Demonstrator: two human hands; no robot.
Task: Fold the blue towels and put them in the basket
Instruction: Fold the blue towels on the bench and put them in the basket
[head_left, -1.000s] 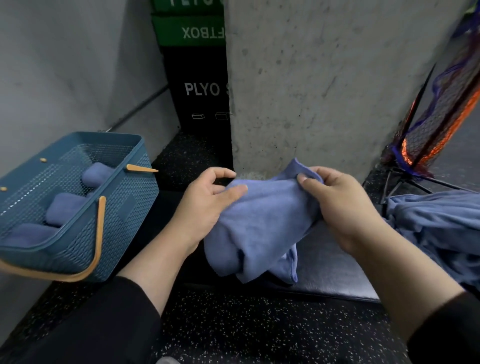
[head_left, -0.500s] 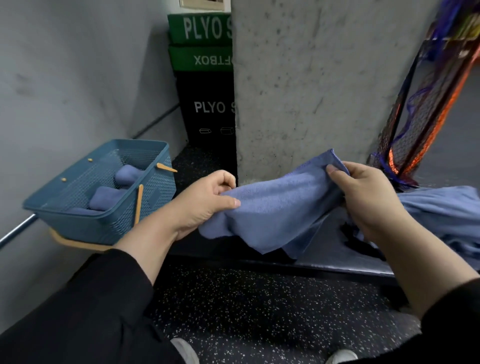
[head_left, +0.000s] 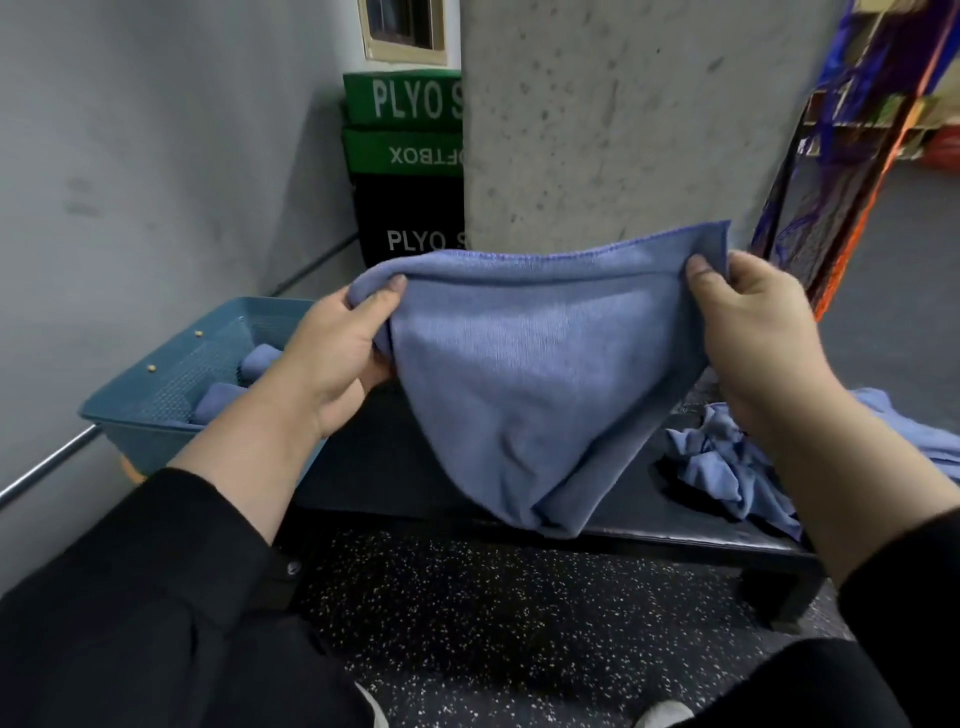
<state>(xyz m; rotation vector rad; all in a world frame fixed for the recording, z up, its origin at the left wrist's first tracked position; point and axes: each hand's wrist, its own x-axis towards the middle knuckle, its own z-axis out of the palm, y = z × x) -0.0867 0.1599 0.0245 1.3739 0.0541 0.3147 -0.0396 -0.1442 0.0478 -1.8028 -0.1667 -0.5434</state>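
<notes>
Concrete pillar (head_left: 597, 119) behind, left hand (head_left: 332, 353) and right hand (head_left: 753, 338) grips pinching blue towel (head_left: 535, 364) corners

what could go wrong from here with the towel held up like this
1. The towel sags in a bunched pouch between the left hand and right hand, so a fold now may come out uneven.
2. Its low tip hangs near the bench edge and could catch there.
3. The basket sits behind the left forearm, which might knock it.
</notes>
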